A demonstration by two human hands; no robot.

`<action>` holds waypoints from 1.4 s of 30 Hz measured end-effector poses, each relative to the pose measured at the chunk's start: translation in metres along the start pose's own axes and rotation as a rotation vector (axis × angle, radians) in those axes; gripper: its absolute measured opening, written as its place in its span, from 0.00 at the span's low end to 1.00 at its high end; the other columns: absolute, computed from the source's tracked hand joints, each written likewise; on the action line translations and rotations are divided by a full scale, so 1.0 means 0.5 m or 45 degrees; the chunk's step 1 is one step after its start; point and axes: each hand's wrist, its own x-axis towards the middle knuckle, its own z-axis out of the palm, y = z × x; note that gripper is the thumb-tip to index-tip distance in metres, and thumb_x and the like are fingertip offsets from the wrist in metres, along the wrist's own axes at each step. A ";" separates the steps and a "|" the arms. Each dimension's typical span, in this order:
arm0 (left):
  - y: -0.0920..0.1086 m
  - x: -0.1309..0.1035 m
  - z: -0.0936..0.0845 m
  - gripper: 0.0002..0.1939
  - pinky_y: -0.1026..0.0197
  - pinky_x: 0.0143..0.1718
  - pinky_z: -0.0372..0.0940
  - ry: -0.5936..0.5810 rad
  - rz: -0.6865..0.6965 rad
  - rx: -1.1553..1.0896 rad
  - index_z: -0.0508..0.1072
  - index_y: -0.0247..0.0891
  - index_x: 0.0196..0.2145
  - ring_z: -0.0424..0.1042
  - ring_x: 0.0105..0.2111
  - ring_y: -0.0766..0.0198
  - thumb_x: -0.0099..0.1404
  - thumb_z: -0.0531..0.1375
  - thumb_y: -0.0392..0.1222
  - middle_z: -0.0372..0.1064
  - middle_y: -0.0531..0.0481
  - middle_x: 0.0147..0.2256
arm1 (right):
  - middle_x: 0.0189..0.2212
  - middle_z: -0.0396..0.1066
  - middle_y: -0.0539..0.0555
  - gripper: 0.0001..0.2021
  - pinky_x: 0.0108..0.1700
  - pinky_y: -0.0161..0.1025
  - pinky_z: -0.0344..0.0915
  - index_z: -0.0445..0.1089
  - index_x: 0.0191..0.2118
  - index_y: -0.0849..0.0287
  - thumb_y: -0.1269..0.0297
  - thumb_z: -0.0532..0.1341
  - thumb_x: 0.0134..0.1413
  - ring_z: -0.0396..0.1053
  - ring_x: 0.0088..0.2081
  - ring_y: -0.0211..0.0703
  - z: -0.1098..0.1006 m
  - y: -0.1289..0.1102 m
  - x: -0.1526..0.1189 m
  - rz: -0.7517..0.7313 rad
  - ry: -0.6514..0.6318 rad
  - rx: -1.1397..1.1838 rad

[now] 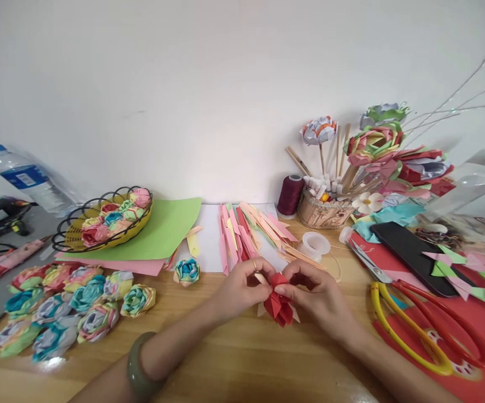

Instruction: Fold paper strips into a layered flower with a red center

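Note:
Above the wooden table, near the front middle, I hold a red folded paper flower (279, 305) between both hands. My left hand (246, 285) pinches its left upper side, with a pale strip of paper at the fingertips. On the other side my right hand (313, 288) grips it between thumb and fingers. Pale paper points stick out beneath the red petals. Just beyond my hands lie folded paper strips (239, 232) in pink, peach, green and red. A small blue paper rose (187, 272) rests to the left of my left hand.
Several paper roses (95, 322) crowd the left, below a yellow basket (70, 238) of more roses. At right lie scissors (429, 330) and a black phone (414, 257). A pot (326, 212) of paper flowers and a maroon thread spool (290, 196) stand by the wall.

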 end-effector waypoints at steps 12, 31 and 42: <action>-0.016 0.015 -0.018 0.15 0.69 0.23 0.61 0.125 -0.219 -0.235 0.69 0.32 0.26 0.64 0.21 0.73 0.42 0.68 0.42 0.66 0.55 0.23 | 0.25 0.67 0.49 0.12 0.31 0.33 0.62 0.65 0.28 0.62 0.57 0.62 0.46 0.65 0.27 0.34 -0.018 0.019 0.018 0.233 -0.137 0.162; -0.006 0.008 -0.004 0.07 0.70 0.20 0.58 0.244 -0.182 -0.198 0.68 0.32 0.19 0.63 0.19 0.74 0.41 0.64 0.33 0.65 0.55 0.19 | 0.25 0.67 0.49 0.07 0.29 0.33 0.62 0.65 0.29 0.60 0.62 0.59 0.50 0.64 0.27 0.35 -0.003 0.015 0.004 0.053 -0.092 -0.065; -0.007 0.010 -0.003 0.10 0.66 0.26 0.60 0.329 -0.019 -0.021 0.70 0.32 0.26 0.64 0.24 0.70 0.45 0.64 0.38 0.66 0.52 0.24 | 0.24 0.69 0.50 0.08 0.30 0.34 0.63 0.65 0.27 0.61 0.61 0.59 0.49 0.66 0.27 0.37 -0.005 0.008 0.010 0.102 -0.058 -0.195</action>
